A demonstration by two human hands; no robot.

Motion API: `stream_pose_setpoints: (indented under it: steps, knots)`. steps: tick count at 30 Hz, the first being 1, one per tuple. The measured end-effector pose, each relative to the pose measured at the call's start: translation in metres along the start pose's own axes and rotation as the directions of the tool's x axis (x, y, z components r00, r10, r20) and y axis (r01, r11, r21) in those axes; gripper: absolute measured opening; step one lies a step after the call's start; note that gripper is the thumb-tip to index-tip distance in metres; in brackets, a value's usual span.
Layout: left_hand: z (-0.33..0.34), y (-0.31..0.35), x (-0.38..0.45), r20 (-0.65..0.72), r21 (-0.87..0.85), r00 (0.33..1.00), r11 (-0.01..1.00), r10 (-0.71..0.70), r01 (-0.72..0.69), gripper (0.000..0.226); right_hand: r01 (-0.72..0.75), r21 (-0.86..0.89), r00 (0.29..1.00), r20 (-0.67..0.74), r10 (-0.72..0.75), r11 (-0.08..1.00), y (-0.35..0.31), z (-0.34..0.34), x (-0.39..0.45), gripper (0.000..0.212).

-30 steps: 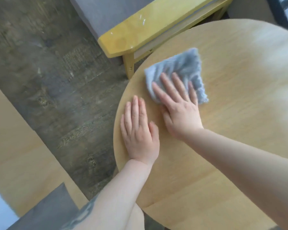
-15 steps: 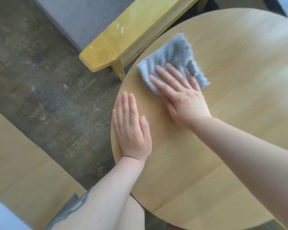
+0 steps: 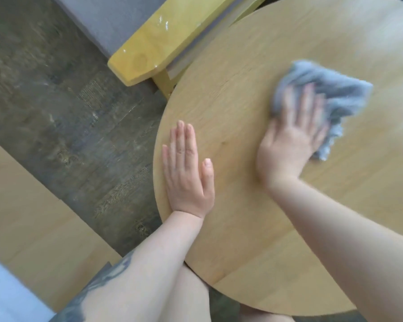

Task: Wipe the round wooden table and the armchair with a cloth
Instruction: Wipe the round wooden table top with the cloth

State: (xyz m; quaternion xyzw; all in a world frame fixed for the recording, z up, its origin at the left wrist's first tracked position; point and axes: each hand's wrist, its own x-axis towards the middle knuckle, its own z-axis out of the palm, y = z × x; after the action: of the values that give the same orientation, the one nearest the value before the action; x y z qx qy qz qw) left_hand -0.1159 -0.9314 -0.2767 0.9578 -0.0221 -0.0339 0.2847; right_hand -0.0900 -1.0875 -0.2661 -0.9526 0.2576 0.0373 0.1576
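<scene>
Head view.

Counter [image 3: 254, 228]: round, light wood, fills the right and centre of the picture; grain runs across the top; bare apart from the items below.

Cloth [image 3: 335, 89]: grey-blue, crumpled, lies on the counter top toward its far right part. Blurred. Its far edge and right corner stick out past the fingers; a lower fringe shows beside the palm.

Right hand [image 3: 291, 138]: flat on the cloth, palm down, fingers spread and extended, pressing the cloth to the wood rather than clutching it. Blurred. Forearm enters from the lower right corner.

Left hand [image 3: 187, 175]: open, flat, palm down on the counter at its left rim, fingers together and pointing away from the person, thumb out to the right. Holds nothing. Well apart from the cloth. Forearm enters from the bottom; a dark tattoo shows on it near the lower edge.

Armchair [image 3: 149, 52]: glossy yellow wooden armrest, set diagonally, just beyond the counter's far left edge; one leg drops beside the rim. Grey upholstery above and left of the armrest.

Floor [image 3: 56, 101]: dark, worn wood planks, left of the counter.

Panel [image 3: 21, 205]: pale wood surface, lower left; what it belongs to cannot be told.
</scene>
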Motion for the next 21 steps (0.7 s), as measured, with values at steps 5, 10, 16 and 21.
stream_pose_setpoints:
  steps: [5,10,16,21]
  knots:
    - [-0.001,-0.004,0.001,-0.056,0.063,0.998,0.998,0.017,-0.013,0.061,0.988,0.115,0.063,0.329,-0.942,0.106,-0.023,0.012,0.03,0.052]
    - [0.004,-0.004,-0.001,0.028,0.176,0.999,0.984,-0.032,0.027,0.059,0.167,0.017,0.983,0.076,-0.168,0.986,-0.011,-0.001,0.054,0.06]
    - [0.005,-0.007,0.0,0.025,0.269,0.998,0.962,-0.052,0.043,0.061,0.943,0.084,0.267,0.392,-0.88,0.323,-0.026,0.001,0.067,0.06]
    - [0.002,-0.003,0.0,0.072,0.275,0.995,0.96,-0.074,0.051,0.062,0.052,-0.003,0.998,0.043,-0.052,0.999,0.0,-0.011,0.07,0.058]
